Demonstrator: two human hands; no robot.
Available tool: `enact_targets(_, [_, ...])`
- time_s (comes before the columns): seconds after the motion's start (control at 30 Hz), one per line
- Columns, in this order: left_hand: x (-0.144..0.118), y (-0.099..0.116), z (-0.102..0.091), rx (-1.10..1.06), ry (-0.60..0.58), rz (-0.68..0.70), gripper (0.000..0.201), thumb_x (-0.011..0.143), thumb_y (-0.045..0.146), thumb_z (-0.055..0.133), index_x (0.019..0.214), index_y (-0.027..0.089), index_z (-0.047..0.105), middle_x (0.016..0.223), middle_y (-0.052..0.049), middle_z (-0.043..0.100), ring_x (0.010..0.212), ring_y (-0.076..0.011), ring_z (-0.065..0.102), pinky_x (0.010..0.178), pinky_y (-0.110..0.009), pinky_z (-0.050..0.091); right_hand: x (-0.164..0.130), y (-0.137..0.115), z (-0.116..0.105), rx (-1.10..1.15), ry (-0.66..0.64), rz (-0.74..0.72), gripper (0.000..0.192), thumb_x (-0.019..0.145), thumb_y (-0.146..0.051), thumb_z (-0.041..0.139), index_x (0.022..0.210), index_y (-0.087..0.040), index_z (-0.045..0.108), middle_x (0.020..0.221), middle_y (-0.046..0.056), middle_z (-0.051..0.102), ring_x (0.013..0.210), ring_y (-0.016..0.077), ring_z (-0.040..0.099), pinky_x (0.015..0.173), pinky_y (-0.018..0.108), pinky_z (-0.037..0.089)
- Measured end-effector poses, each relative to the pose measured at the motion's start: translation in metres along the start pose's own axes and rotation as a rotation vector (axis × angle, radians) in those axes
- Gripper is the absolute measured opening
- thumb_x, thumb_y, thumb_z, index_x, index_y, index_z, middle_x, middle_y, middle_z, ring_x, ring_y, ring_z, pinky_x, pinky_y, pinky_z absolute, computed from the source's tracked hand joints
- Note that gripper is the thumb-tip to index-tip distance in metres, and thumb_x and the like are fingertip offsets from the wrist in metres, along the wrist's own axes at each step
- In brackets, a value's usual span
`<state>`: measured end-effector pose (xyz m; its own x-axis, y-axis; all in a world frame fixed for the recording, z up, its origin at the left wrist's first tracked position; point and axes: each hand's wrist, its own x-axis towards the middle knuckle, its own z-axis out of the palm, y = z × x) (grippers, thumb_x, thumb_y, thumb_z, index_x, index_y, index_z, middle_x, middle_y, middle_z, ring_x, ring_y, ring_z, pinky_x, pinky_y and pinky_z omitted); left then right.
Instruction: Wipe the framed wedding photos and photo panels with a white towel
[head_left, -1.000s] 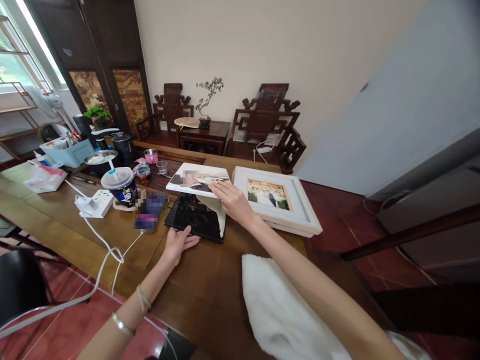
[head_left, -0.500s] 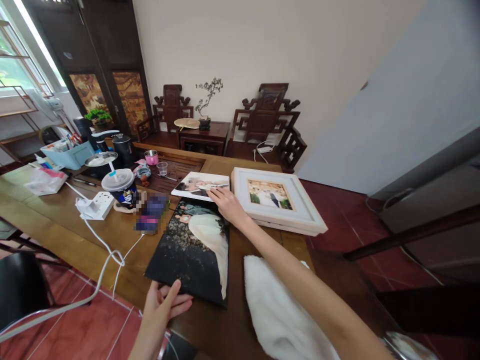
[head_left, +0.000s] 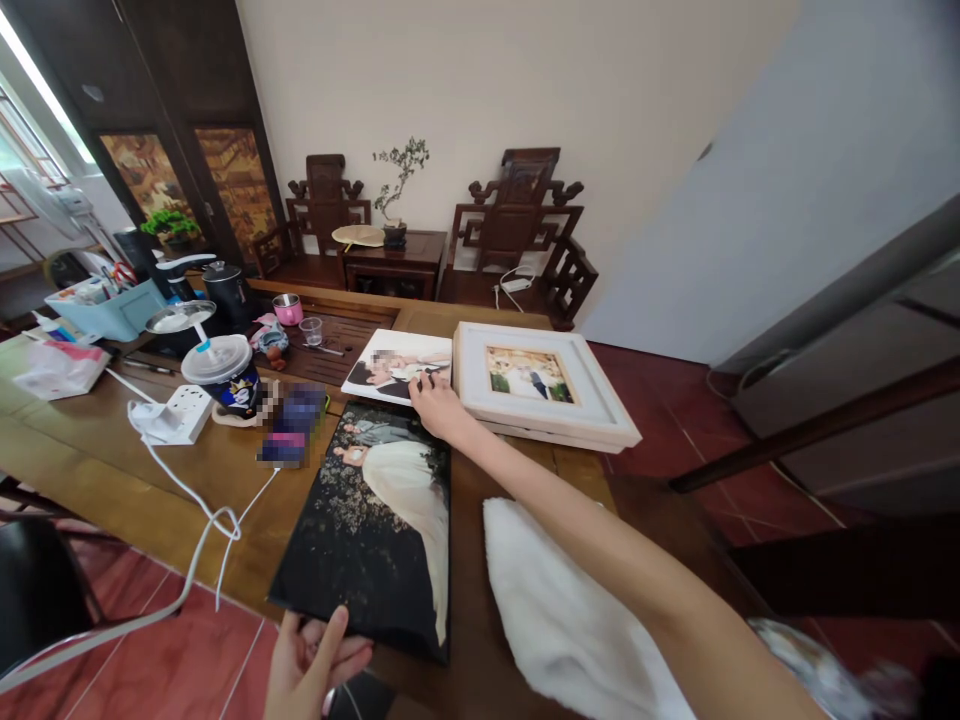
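My left hand [head_left: 319, 655] grips the near edge of a dark wedding photo panel [head_left: 375, 530], thumb on top and fingers underneath. That panel shows a figure in a long pale dress against black. Just beyond it lies a smaller white photo panel [head_left: 375, 362] with a picture of a couple. My right hand [head_left: 436, 402] reaches across and rests on this white panel's near right part, its fingers slightly spread on the surface. To its right is a white-framed wedding picture [head_left: 532, 375], lying on what looks like another frame. A white cloth [head_left: 555, 600] lies below my right forearm.
On the wooden table's left are a phone [head_left: 294, 425], a lidded drink cup [head_left: 225, 375], a power strip [head_left: 184, 412] with white cables, and a blue storage box [head_left: 112, 312]. A pink cup [head_left: 287, 309] stands on the tea tray. Carved chairs [head_left: 514, 215] line the wall.
The dark panel has come toward me with my left hand, showing more of its far end. My right hand stays on the white panel. The view has shifted slightly.
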<state>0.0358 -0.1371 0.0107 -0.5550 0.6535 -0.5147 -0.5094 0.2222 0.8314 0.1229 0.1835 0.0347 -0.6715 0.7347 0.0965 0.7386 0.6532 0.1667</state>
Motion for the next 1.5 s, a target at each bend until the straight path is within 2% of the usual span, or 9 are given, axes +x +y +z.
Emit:
enact_targets(0.07, [-0.001,0.002,0.002,0.007,0.011,0.011,0.090,0.048,0.043,0.089,0.121,0.019,0.043,0.063,0.003,0.066,0.064,-0.0257,0.072,0.064,-0.032,0.061,0.007,0.005,-0.005,0.010,-0.065,-0.016,0.055,0.082,-0.004,0.048,0.135,0.005,0.037,0.136,0.034,0.043,0.124,0.0379,0.045,0.098,0.047,0.039])
enact_targets(0.2, [-0.003,0.006,0.004,0.021,0.035,0.019,0.087,0.049,0.046,0.087,0.119,0.016,0.046,0.067,0.002,0.068,0.066,-0.0267,0.073,0.065,-0.033,0.061,0.026,0.023,-0.020,0.057,-0.241,-0.097,0.044,0.078,-0.014,0.062,0.121,-0.003,0.056,0.119,0.024,0.061,0.104,0.0299,0.061,0.085,0.033,0.048])
enact_targets(0.37, [-0.004,0.004,0.002,0.034,0.057,0.017,0.074,0.049,0.045,0.087,0.107,0.017,0.049,0.060,0.004,0.065,0.064,-0.0269,0.072,0.061,-0.032,0.061,0.041,0.041,-0.035,0.085,-0.338,-0.141,0.044,0.071,-0.032,0.075,0.108,-0.010,0.066,0.109,0.017,0.067,0.097,0.0278,0.064,0.075,0.029,0.050])
enact_targets(0.47, [-0.005,-0.001,-0.003,0.018,0.085,0.014,0.068,0.048,0.043,0.088,0.100,0.019,0.050,0.059,0.004,0.065,0.059,-0.0257,0.072,0.060,-0.032,0.060,0.045,0.045,-0.037,0.096,-0.305,-0.140,0.046,0.076,-0.042,0.070,0.111,-0.012,0.066,0.111,0.017,0.067,0.101,0.0290,0.063,0.077,0.031,0.049])
enact_targets(0.67, [-0.005,-0.008,-0.012,0.009,0.084,-0.018,0.081,0.047,0.046,0.088,0.112,0.021,0.048,0.072,-0.003,0.073,0.064,-0.0279,0.072,0.059,-0.034,0.060,0.045,0.038,-0.025,0.121,-0.188,-0.144,0.077,0.078,-0.063,0.058,0.137,-0.015,0.046,0.138,0.019,0.049,0.125,0.0357,0.046,0.100,0.044,0.034])
enact_targets(0.8, [-0.003,-0.012,-0.015,0.012,0.081,-0.001,0.085,0.046,0.048,0.089,0.114,0.020,0.047,0.063,0.001,0.069,0.064,-0.0277,0.072,0.059,-0.032,0.060,0.044,0.030,-0.010,0.120,-0.194,-0.120,0.063,0.087,-0.055,0.049,0.135,-0.015,0.047,0.127,0.019,0.059,0.116,0.0344,0.054,0.098,0.046,0.036])
enact_targets(0.93, [-0.003,-0.013,-0.015,0.011,0.077,0.000,0.082,0.048,0.046,0.088,0.113,0.020,0.046,0.065,0.000,0.069,0.061,-0.0267,0.072,0.059,-0.033,0.060,0.044,0.025,-0.004,0.103,-0.169,-0.090,0.062,0.089,-0.053,0.046,0.133,-0.011,0.048,0.125,0.023,0.059,0.113,0.0369,0.055,0.097,0.050,0.034])
enact_targets(1.03, [-0.003,-0.013,-0.015,0.014,0.084,-0.002,0.079,0.049,0.044,0.088,0.113,0.021,0.047,0.072,-0.002,0.071,0.059,-0.0251,0.071,0.059,-0.034,0.060,0.046,0.023,-0.004,0.101,-0.154,-0.069,0.062,0.090,-0.054,0.044,0.132,-0.009,0.048,0.123,0.025,0.059,0.111,0.0370,0.056,0.098,0.051,0.033])
enact_targets(1.5, [-0.006,-0.009,-0.010,0.038,0.105,0.039,0.066,0.046,0.048,0.088,0.091,0.022,0.048,0.057,0.004,0.064,0.055,-0.0234,0.069,0.056,-0.033,0.060,0.038,0.017,-0.010,0.141,-0.154,-0.066,0.058,0.088,-0.052,0.049,0.129,-0.011,0.052,0.122,0.023,0.061,0.112,0.0364,0.056,0.099,0.051,0.033])
